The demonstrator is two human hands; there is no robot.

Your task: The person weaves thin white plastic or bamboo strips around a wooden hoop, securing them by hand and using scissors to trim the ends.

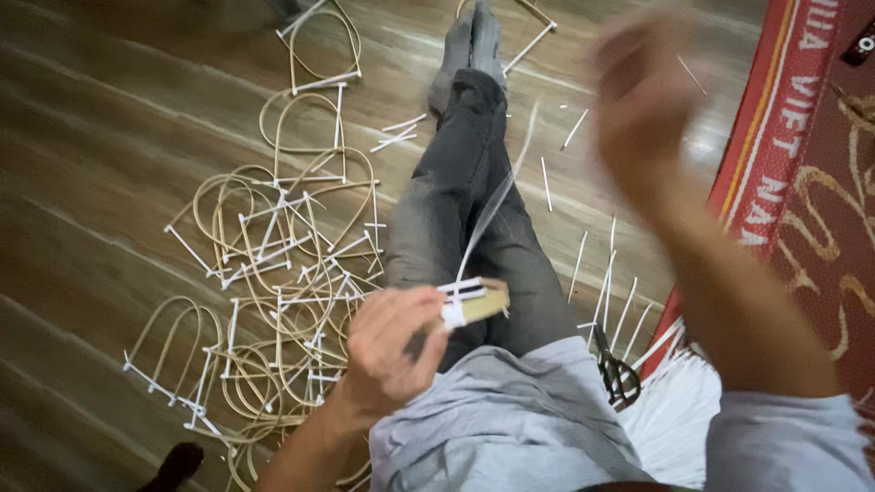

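Note:
I sit on a wooden floor with my legs in grey trousers (pixel 465 182) stretched out. My left hand (pixel 392 351) grips a bundle of flat bamboo strips (pixel 481 302) wrapped with white binding near its end. A thin white strand (pixel 497 196) rises from that wrapping toward my right hand (pixel 638 100), which is raised high and blurred, its fingers closed, apparently pinching the strand's far end.
A heap of bent bamboo loops with white ties (pixel 273 264) lies on the floor at my left. Short white sticks (pixel 606 287) are scattered at my right, beside dark scissors (pixel 618 369) and a fan of white strips (pixel 679 410). A red patterned mat (pixel 811 173) borders the right.

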